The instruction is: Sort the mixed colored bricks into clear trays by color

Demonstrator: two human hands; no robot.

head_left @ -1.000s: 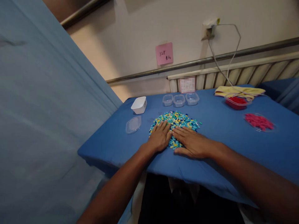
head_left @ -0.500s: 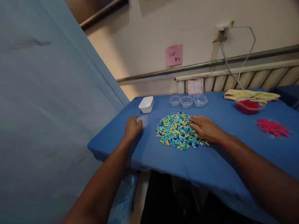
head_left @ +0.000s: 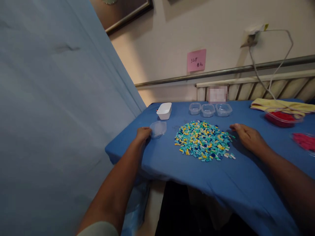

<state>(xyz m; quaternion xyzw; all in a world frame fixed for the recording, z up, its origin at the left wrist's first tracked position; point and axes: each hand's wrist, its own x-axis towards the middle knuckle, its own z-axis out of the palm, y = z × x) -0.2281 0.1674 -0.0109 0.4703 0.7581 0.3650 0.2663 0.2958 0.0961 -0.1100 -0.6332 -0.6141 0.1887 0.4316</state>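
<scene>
My left hand is closed at the left edge of a clear, shallow plastic piece that looks like a lid, low over the blue cloth; its fingertips are partly hidden. To the right, a broad pile of small plastic bricks in turquoise, yellow, dark blue and white is spread out. My right hand hovers just past the pile's right edge. Its fingers are loosely stretched toward the bricks, and I see nothing held in them.
Behind the pile stand a white tub and three clear containers. On the right are a clear tub of red pieces, a dish of pink pieces and a yellow cloth. A blue curtain hangs at left.
My right hand has come off the pile's right side and moved away from it. The clear lid shows more fully beside my left hand. The whole view has shifted.
</scene>
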